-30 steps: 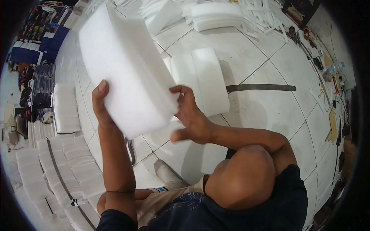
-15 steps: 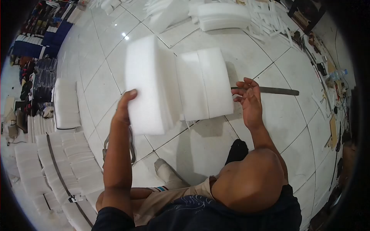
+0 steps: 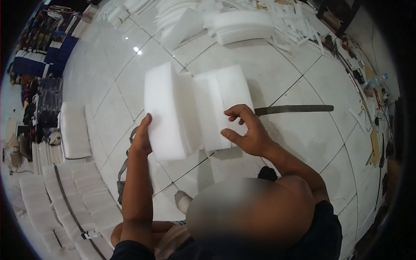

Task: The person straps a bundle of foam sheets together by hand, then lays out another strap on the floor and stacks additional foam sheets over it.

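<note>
My left hand (image 3: 142, 138) grips the left edge of a thick stack of white foam sheets (image 3: 164, 115), its thumb lying on the near face. The stack is tilted up and leans against a second, lower stack of white foam (image 3: 227, 93) to its right. Over that second stack my right hand (image 3: 249, 132) hovers with thumb and fingers apart and nothing between them; whether a fingertip touches the foam I cannot tell. A dark grey strap (image 3: 299, 109) runs out from the right side of the foam across the tiles. More strap (image 3: 121, 184) lies beside my left forearm.
Strapped foam bundles (image 3: 69, 195) lie at the lower left, with another foam block (image 3: 76, 130) behind them. Foam piles (image 3: 245, 27) and loose foam strips (image 3: 299, 26) are at the back. A plastic bottle (image 3: 379, 79) and clutter line the right wall.
My right hand has moved left from beside the strap to over the right foam stack. The left stack has shifted slightly, with my left hand still on it.
</note>
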A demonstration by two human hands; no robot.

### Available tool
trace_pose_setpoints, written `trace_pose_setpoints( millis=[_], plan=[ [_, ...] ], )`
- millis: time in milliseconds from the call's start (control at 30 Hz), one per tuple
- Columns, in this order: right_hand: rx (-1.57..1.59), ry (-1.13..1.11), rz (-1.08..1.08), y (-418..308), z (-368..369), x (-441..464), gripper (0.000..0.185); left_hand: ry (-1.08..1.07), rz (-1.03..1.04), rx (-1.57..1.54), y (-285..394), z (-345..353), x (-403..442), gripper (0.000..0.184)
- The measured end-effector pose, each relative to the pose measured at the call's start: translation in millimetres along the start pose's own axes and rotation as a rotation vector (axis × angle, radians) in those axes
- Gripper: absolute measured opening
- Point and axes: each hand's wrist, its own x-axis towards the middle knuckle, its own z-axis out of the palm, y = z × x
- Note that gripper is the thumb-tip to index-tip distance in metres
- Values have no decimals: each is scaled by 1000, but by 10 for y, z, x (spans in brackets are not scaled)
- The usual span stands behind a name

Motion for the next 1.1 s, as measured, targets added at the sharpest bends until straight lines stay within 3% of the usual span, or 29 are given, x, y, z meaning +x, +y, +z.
trace_pose_setpoints(
  millis=[67,200,300,333,400,500,567,600,667,767,1100],
  plan=[
    [-9,3,-11,43,-90,55,43,8,15,-25,-26,3,35,84],
    [8,247,-2,307,-478,285,39,76,30,-73,-15,48,49,81],
    [323,362,26,635,-858,486,29,88,-41,-2,-70,-9,8,82],
    [329,415,40,736,-978,543,34,118,-64,15,-62,15,16,81],
    [259,515,303,849,-1159,672,51,158,-90,23,-31,96,-4,80],
    [280,554,395,1158,-1261,831,59,186,-115,60,64,249,12,79],
    [392,515,524,1340,-1266,955,81,195,-120,99,84,281,39,75],
    [387,513,524,1417,-1288,1060,81,194,-120,95,71,273,59,75],
    [562,469,674,1565,-1304,1360,104,192,-150,122,75,232,78,74],
    [782,492,680,1716,-1307,1885,119,246,-190,142,67,219,74,73],
    [1091,674,716,1961,-1006,2963,133,239,-188,117,-11,34,62,81]
  ],
)
